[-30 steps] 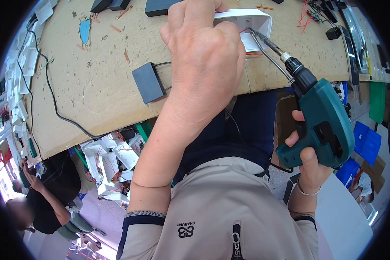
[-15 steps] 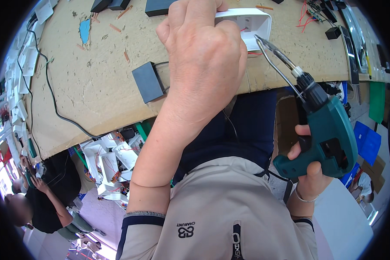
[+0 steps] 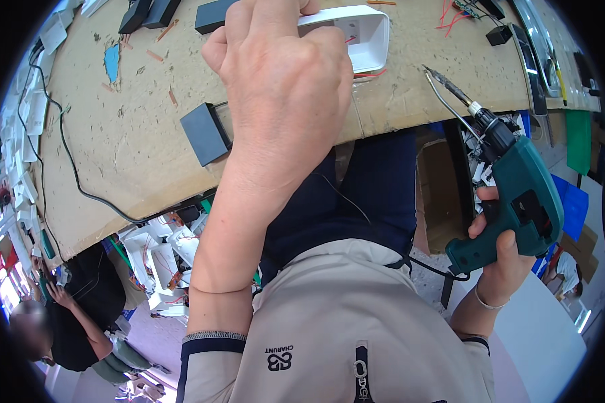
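My left hand [image 3: 286, 87] is closed at the edge of a white plastic housing [image 3: 378, 40], an open box with a thin red wire inside. The hand covers the housing's left part, and most fingertips are hidden behind it. My right hand [image 3: 507, 269] grips a dark green soldering gun [image 3: 541, 174] by its handle, with a finger at the black trigger. Its metal tip and curved feed tube point up and left, apart from the housing. Beside my left wrist lies a dark grey rectangular box [image 3: 205, 134] with a black cable.
Dark boxes [image 3: 214, 16] lie along the bench's far side. A tangle of red wires and circuit boards [image 3: 467, 10] sits at the far right. A black cable [image 3: 81, 178] crosses the left of the bench [image 3: 141, 127]. Below are white housings [image 3: 161, 265]; a person [image 3: 70, 322] works at left.
The soldering gun has drawn back to the right, its tip leaving the housing. My left hand and the housing have shifted left in the view, which has itself moved a little.
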